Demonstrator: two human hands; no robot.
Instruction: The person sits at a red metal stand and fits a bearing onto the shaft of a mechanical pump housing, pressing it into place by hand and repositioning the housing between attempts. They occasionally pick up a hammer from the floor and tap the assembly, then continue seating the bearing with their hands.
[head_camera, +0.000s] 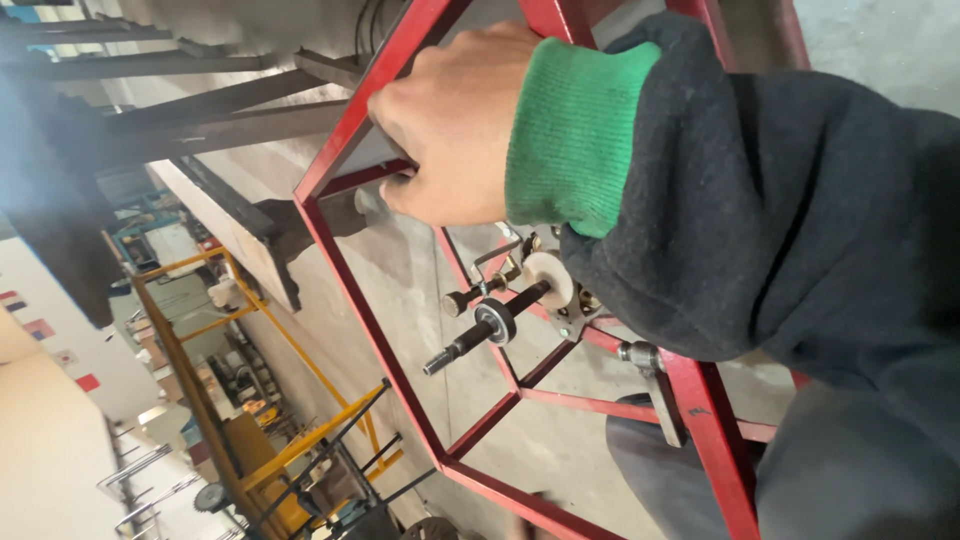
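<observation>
This is looking like a metal workshop or small factory floor. A red frame (345, 255) of welded steel bars is standing on a bare concrete floor (420, 300), and a shaft (475, 335) with a black pulley and a white roller (550, 278) is sticking out from a bracket on it. Behind it, a yellow rack (260, 400) is holding boxes, parts and machine pieces. Dark steel beams (200, 110) are running overhead, and a long grey slab (215, 215) is lying across supports. Bent wire pieces (150, 480) are hanging at the lower left, near a round gauge or wheel (208, 497).
</observation>
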